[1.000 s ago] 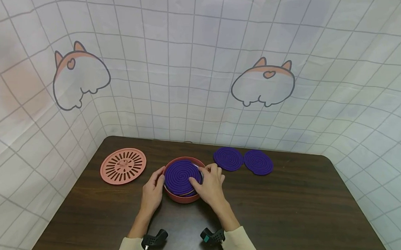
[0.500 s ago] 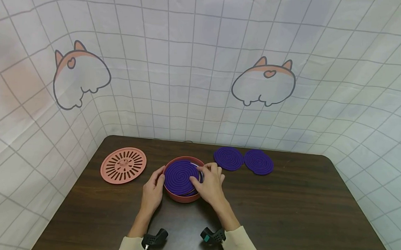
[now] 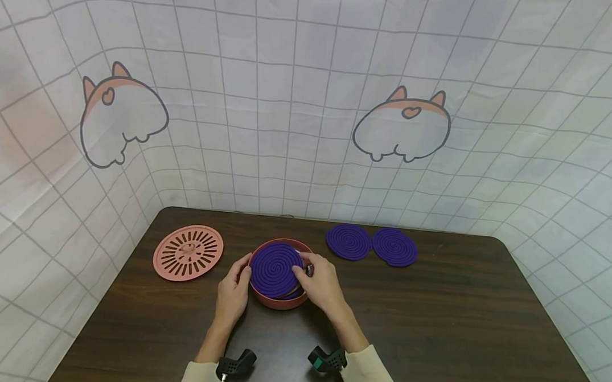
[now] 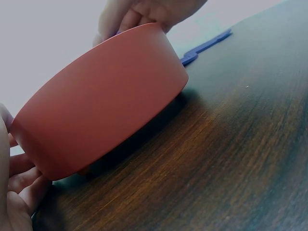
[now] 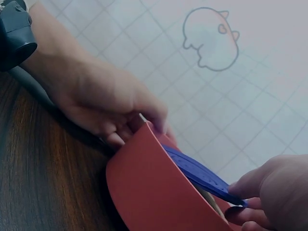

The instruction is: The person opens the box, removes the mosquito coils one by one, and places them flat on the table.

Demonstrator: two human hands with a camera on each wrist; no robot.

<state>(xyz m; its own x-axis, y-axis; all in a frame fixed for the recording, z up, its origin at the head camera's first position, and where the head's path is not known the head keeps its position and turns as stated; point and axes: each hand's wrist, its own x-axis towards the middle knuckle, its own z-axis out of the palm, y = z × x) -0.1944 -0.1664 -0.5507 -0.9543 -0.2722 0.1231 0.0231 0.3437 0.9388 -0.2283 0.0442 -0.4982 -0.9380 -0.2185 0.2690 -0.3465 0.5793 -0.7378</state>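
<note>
A round purple spiral coaster (image 3: 274,269) lies in the mouth of a red round bowl (image 3: 279,305) on the table. My right hand (image 3: 325,283) pinches the coaster's right edge between thumb and fingers. In the right wrist view that edge of the coaster (image 5: 202,175) is tilted up above the rim. A thin pale-edged piece shows beneath it, too little seen to name. My left hand (image 3: 232,296) grips the bowl's left side, thumb at the rim and fingers around the outer wall. The left wrist view shows the bowl's plain wall (image 4: 106,96); its contents are hidden there.
A pink slotted round lid (image 3: 188,253) lies left of the bowl. Two more purple spiral coasters, one on the left (image 3: 348,242) and one on the right (image 3: 394,248), lie side by side at the back. A gridded white curtain (image 3: 309,128) hangs behind the dark wooden table (image 3: 433,333).
My right hand's fingers have come inward over the rim and now pinch the coaster. The coaster has shifted slightly left, its right edge raised. My left hand stays in place.
</note>
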